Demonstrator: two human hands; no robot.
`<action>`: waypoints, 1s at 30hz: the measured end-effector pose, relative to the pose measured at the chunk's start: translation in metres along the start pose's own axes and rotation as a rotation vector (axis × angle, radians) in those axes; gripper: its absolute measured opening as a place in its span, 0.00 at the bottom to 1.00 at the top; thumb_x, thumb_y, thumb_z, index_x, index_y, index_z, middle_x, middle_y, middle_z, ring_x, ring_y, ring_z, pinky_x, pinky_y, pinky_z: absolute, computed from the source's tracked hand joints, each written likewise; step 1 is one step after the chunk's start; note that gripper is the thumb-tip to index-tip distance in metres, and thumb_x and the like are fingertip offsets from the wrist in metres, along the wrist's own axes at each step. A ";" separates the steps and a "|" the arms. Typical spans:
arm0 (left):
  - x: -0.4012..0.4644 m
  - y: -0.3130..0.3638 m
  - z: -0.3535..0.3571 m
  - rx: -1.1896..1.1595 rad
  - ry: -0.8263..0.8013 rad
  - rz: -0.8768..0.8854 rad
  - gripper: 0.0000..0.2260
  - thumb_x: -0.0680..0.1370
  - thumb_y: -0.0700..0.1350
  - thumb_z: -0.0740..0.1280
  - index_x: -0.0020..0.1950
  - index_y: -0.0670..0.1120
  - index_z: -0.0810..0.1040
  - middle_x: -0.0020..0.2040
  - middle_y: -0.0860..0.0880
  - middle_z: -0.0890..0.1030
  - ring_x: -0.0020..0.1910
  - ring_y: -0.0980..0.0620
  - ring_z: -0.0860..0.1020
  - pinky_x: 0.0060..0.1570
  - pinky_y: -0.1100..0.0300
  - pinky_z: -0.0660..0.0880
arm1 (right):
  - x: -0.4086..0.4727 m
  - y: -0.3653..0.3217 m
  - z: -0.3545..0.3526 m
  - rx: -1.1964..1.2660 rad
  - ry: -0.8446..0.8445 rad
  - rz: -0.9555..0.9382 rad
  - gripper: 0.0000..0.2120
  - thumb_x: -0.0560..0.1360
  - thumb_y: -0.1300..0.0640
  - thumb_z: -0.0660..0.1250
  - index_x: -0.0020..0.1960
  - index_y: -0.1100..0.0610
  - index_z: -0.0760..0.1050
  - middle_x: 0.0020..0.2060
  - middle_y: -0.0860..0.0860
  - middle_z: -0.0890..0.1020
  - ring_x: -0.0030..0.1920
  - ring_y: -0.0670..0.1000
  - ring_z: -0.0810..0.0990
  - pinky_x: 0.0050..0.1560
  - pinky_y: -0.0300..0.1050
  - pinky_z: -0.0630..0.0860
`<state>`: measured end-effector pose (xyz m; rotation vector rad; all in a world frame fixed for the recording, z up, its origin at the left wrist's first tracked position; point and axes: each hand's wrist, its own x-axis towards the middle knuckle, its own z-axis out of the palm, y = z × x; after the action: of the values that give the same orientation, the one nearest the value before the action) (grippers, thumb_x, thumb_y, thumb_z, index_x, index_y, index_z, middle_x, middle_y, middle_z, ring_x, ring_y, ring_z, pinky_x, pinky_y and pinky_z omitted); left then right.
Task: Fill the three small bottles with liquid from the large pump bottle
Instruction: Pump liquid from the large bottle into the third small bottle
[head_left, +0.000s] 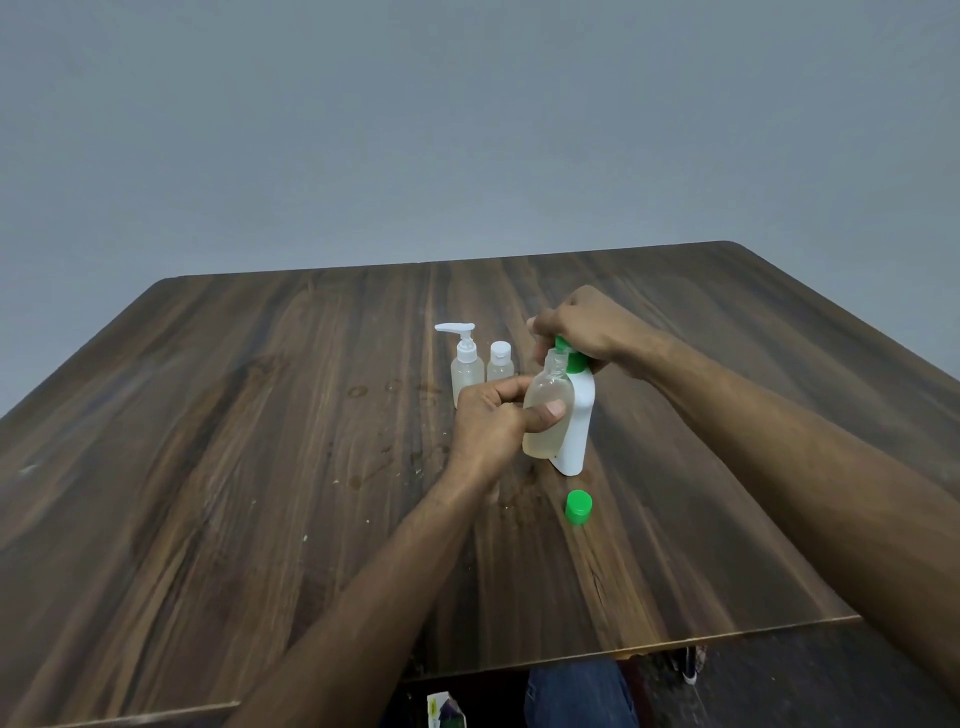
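Head view counts four bottles on the worktop (260, 441): one large white pump bottle (577, 415) with a green pump head (566, 356), and three small clear plastic ones. Two of the small ones stand upright side by side at the far left of the group, both holding pale yellowish liquid: a small pump-top bottle (466, 371) with a white dispenser, and just right of it a shorter flip-cap bottle (500, 364) with a white cap. The third, an uncapped oval bottle (546, 415), is raised against the near-left face of the large pump bottle, its open neck up under the green nozzle; pale liquid sits in its lower part. One loose green cap (578, 507), round and smooth, lies on the worktop near and slightly right of the large bottle's base.

Two bare hands are at work. The left hand (485, 423) has a closed grip on the oval bottle, thumb across its near face and fingers curled behind, so the bottle sits at the right of the fist. The right hand (584, 325) curls down over the green pump head from the far right, covering its top.

The worktop is dark wood-grain laminate, with a few wet spots near the bottles.
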<state>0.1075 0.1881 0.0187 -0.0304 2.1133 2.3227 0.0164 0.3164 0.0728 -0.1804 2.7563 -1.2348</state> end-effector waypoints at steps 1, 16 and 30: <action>0.000 0.000 0.000 0.005 -0.001 0.002 0.10 0.70 0.35 0.72 0.49 0.45 0.84 0.41 0.52 0.85 0.40 0.55 0.81 0.44 0.55 0.79 | -0.001 -0.001 -0.001 0.012 -0.008 0.005 0.18 0.79 0.49 0.66 0.43 0.63 0.82 0.41 0.58 0.85 0.32 0.52 0.80 0.36 0.44 0.76; -0.001 0.002 0.001 -0.019 -0.010 -0.008 0.10 0.70 0.34 0.72 0.47 0.46 0.84 0.39 0.52 0.84 0.38 0.54 0.80 0.43 0.56 0.78 | 0.000 -0.001 0.000 0.002 0.000 0.005 0.18 0.79 0.49 0.67 0.42 0.63 0.82 0.43 0.59 0.86 0.34 0.54 0.80 0.36 0.44 0.76; -0.001 0.002 0.001 -0.043 -0.028 0.001 0.10 0.71 0.33 0.71 0.49 0.42 0.83 0.36 0.54 0.84 0.33 0.59 0.80 0.36 0.63 0.78 | -0.001 0.001 0.000 0.019 0.000 -0.006 0.16 0.79 0.51 0.66 0.40 0.62 0.81 0.39 0.57 0.85 0.32 0.53 0.79 0.36 0.44 0.76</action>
<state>0.1086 0.1889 0.0204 0.0034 2.0507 2.3548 0.0172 0.3170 0.0725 -0.1869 2.7451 -1.2612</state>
